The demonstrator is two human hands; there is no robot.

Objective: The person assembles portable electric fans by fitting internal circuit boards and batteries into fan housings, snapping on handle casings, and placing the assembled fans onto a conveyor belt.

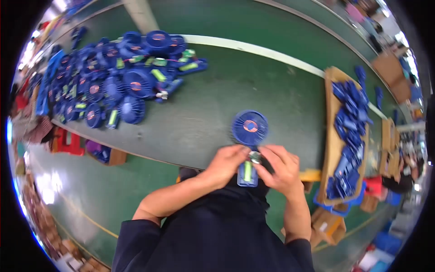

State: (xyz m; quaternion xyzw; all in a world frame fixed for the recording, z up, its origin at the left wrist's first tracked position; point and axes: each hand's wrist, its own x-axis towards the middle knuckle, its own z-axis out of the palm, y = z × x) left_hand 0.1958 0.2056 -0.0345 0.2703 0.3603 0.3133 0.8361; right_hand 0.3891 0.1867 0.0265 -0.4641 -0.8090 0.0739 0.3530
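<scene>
A blue handheld fan (250, 128) lies at the table's near edge, its round head pointing away from me and its opened handle (247, 181) toward my body. Inside the handle shows a yellow-green battery (248, 171), with a small circuit board (255, 157) just above it at the neck. My left hand (226, 167) is closed, its fingertips pinching the left side of the neck. On the other side, the thumb and fingers of my right hand (282, 168) close around the neck beside the board. Fingertips partly cover the neck, so their exact hold is hidden.
A large heap of blue fans (122, 81) with exposed batteries covers the table's left. At the right stands a cardboard tray (333, 122) full of blue plastic handle parts (348, 140). Below the table are a red stool (68, 143) and open cardboard boxes (327, 225).
</scene>
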